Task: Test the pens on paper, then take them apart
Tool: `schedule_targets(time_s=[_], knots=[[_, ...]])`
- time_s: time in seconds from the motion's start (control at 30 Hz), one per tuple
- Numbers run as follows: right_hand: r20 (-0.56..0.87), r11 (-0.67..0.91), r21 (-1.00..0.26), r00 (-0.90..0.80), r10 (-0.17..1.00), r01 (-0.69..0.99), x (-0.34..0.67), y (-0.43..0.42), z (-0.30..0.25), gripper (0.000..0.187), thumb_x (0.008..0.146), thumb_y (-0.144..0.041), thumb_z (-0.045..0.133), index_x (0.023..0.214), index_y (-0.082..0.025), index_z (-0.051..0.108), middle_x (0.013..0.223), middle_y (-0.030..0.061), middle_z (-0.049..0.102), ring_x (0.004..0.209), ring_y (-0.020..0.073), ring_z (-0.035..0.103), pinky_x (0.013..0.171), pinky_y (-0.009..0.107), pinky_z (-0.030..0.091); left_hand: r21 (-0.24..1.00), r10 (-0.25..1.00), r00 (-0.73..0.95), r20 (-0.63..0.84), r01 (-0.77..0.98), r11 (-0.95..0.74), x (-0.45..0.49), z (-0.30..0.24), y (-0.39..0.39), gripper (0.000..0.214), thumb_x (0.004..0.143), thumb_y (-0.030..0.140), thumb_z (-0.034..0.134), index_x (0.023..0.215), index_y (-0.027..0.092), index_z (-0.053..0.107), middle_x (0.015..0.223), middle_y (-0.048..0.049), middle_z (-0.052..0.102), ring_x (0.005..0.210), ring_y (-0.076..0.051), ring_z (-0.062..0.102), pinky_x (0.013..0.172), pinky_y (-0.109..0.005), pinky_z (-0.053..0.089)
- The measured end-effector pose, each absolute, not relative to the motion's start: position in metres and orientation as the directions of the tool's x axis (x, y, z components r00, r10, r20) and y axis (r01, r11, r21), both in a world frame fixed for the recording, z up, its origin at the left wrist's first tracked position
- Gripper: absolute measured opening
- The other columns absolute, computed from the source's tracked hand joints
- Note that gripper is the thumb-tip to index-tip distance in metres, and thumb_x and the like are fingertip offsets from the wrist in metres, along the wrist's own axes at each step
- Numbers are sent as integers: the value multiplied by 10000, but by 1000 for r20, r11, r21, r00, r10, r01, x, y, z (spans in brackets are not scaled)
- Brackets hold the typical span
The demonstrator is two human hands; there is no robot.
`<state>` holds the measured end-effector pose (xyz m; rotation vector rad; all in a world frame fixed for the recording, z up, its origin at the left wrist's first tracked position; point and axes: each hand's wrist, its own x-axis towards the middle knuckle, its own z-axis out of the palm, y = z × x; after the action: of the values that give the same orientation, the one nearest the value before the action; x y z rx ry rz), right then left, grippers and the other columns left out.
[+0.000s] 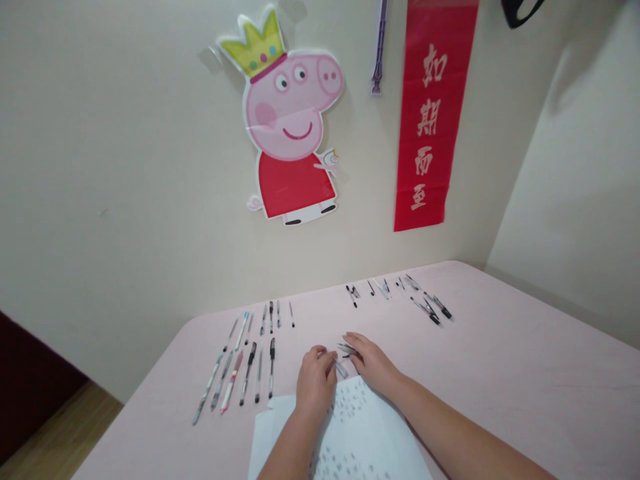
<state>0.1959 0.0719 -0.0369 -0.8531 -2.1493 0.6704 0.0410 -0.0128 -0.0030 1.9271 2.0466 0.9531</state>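
Observation:
My left hand (315, 380) and my right hand (373, 363) meet at the middle of a pink table (500, 373), just past a white sheet of paper (350, 433) covered in scribbled marks. Both hands have their fingers curled around a pen (344, 350), a dark and clear one, which they hold between them over the paper's far edge. To the left lies a row of several pens (245, 373) side by side. A second loose group of pens and pen parts (425, 303) lies at the far right near the wall.
A cream wall (125, 167) rises behind the table with a cartoon pig cutout (290, 133) and a red banner (433, 113) with characters. The table's left edge drops to a wooden floor (55, 433). More short pens (270, 317) lie near the wall.

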Motion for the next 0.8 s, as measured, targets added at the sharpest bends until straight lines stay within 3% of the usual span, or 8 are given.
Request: schedule_targets(time_s=[0.13,0.33,0.47,0.6,0.8], knots=[[459,681,-647,-537,708,343,196,66,-28,455,768,-67,448,1196,-156,573,1256,121,550,1178,196,489,1028,389,374,589,943,-158,293,807,-48,40,-6,-12,356,754,146,502,1077,203,640,1087,-81,570,1033,-207,529,924,-347,409],[433,635,-548,-464,773,545,201,63,-7,329,807,-131,457,1078,-158,639,1030,110,649,986,221,562,907,361,424,646,940,-194,280,763,-36,40,-3,-14,352,719,135,525,1061,181,596,1026,-71,556,993,-203,530,884,-328,415],[366,588,-488,-460,809,645,202,59,-1,253,813,-202,507,1017,-156,648,912,102,626,889,223,549,819,332,416,640,956,-189,223,769,3,42,0,-13,366,714,133,538,1076,183,560,966,-51,574,932,-186,534,845,-304,415],[311,596,-546,-518,797,589,199,56,-2,241,814,-143,478,987,-164,645,920,81,603,891,189,546,807,284,407,631,972,-179,152,775,44,43,-2,-12,407,731,165,545,1138,175,532,903,-38,610,880,-182,539,817,-298,406],[319,637,-627,-597,736,450,196,55,0,242,806,-91,461,944,-174,641,882,55,594,857,161,545,792,261,411,651,973,-155,173,759,5,41,-8,-10,415,731,146,530,1143,194,535,904,-35,634,861,-178,550,803,-302,406]])
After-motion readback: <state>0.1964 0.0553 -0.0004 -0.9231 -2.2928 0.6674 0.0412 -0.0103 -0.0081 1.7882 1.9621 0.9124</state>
